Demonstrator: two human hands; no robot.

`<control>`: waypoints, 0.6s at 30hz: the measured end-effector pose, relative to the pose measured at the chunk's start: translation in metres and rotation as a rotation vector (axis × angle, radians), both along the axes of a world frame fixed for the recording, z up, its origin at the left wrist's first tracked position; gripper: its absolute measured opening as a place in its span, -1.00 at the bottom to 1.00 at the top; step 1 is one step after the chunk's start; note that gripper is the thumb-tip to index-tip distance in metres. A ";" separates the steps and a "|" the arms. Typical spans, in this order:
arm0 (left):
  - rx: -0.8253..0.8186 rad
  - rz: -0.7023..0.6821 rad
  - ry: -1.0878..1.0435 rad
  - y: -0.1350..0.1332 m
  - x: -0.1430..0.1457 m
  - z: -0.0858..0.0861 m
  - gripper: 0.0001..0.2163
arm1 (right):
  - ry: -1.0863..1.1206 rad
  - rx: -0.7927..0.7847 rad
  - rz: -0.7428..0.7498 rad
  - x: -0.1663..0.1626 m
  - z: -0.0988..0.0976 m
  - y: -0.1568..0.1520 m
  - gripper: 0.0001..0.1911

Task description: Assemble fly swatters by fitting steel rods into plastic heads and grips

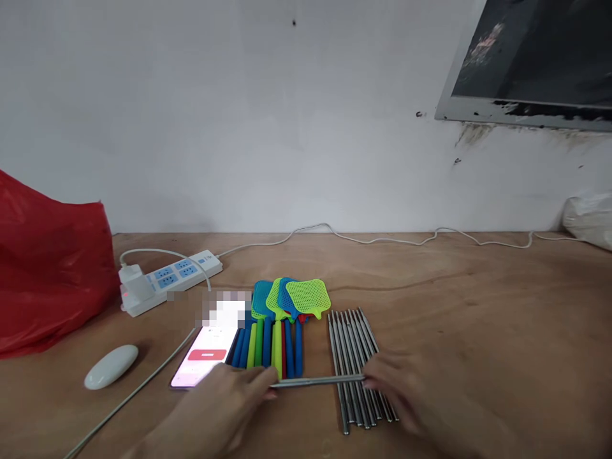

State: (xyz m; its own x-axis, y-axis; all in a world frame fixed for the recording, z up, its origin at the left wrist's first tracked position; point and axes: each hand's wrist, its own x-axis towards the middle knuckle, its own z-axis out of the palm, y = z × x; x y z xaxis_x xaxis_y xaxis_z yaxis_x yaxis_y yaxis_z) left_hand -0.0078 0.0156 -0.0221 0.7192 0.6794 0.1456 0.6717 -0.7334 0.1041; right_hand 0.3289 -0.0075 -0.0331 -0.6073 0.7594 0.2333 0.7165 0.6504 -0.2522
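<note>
A thin metal rod lies level between my two hands. My left hand pinches its left end, and the fingers of my right hand are closed on the right end. Beneath the rod's right part, several similar metal rods lie side by side on the table, running away from me. Left of them is a row of blue, green, yellow and red tube-shaped handles, just beyond my left hand. Behind the handles, mesh fly swatter heads in lime and blue overlap, with bits of red showing underneath.
A lit phone lies beside the handles. Farther left are a white power strip with a plugged-in charger, a white oval object and a red plastic bag. Cables cross the wooden table and run along the wall.
</note>
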 end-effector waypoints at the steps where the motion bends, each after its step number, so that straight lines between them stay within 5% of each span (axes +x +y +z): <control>1: 0.014 -0.020 0.048 0.001 0.006 -0.005 -0.79 | 0.009 -0.012 0.012 -0.012 -0.001 0.001 -0.71; 6: -0.036 0.001 0.145 0.002 0.020 -0.015 -0.82 | 0.016 -0.020 -0.057 -0.034 -0.001 0.000 -0.68; 18: -0.152 0.043 0.002 0.001 0.001 -0.002 -0.58 | -0.032 -0.060 -0.097 0.005 0.002 -0.003 -0.67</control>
State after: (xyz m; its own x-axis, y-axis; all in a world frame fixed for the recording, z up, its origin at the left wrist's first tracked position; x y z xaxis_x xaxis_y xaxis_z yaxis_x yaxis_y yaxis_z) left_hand -0.0064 0.0162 -0.0240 0.6890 0.7238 0.0373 0.7026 -0.6797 0.2107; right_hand 0.3334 -0.0103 -0.0315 -0.5364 0.8272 0.1673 0.7839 0.5618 -0.2644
